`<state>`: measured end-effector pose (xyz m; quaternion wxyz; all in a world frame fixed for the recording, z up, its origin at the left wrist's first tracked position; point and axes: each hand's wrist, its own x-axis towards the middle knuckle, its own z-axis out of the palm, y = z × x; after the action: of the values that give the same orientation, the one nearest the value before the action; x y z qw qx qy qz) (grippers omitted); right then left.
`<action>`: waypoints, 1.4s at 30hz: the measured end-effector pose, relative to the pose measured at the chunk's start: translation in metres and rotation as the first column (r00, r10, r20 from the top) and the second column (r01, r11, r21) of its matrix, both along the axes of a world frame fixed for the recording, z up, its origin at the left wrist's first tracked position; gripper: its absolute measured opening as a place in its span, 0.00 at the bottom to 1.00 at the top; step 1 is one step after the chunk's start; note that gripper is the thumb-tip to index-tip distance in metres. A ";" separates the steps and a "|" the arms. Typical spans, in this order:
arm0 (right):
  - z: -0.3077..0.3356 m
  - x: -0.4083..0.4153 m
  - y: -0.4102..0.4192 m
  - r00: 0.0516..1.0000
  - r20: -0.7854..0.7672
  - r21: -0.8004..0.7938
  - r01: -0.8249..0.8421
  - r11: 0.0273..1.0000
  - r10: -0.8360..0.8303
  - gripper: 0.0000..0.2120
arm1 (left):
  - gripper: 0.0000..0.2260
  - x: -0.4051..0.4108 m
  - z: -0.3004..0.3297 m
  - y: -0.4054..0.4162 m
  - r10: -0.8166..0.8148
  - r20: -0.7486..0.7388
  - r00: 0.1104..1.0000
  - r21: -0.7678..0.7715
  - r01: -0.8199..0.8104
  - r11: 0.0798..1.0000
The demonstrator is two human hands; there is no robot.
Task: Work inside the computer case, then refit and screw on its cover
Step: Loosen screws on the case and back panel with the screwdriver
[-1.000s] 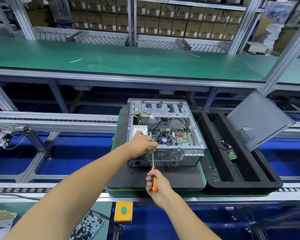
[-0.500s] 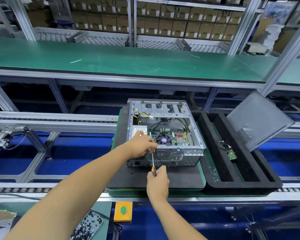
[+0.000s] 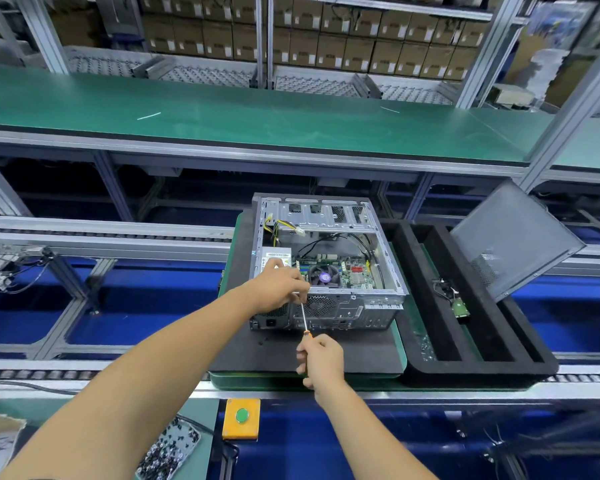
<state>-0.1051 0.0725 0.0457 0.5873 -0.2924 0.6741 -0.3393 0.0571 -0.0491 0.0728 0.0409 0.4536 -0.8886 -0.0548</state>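
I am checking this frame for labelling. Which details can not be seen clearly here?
Head view only:
- Screwdriver tip: hidden under the left hand.
- Its orange handle: mostly inside the right hand.
- Label text in the computer case: too small.
- Top right corner: blurred.

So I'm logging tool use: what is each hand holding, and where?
One screwdriver: the right hand grips its orange handle, the left hand pinches the metal shaft near the tip.

Bright, even overhead light, soft shadows. Wide-angle bowing at frame edges; motion blur upper right and lower right; centre sharp.
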 end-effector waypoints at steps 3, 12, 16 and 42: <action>-0.001 0.009 0.005 0.874 -0.483 -0.157 -0.024 0.987 -0.056 0.10 | 0.07 0.000 0.001 0.001 0.007 0.011 1.000 0.002 -0.007 1.000; 0.002 0.001 -0.005 0.795 0.564 0.278 0.073 0.958 -0.224 0.08 | 0.11 0.000 -0.003 0.005 0.030 -0.098 0.995 -0.004 -0.030 1.000; 0.011 0.013 -0.001 0.997 0.049 -0.011 0.056 0.998 -0.055 0.07 | 0.11 -0.001 0.002 0.003 0.030 -0.055 0.998 0.039 -0.027 0.999; -0.011 0.002 -0.014 0.721 0.657 0.278 0.039 0.960 -0.219 0.12 | 0.09 -0.001 0.003 -0.002 0.006 -0.008 1.000 0.011 -0.006 1.000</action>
<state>-0.1026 0.0581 0.0344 0.7994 -0.0249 0.4669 -0.3774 0.0561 -0.0511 0.0759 0.0423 0.4561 -0.8868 -0.0613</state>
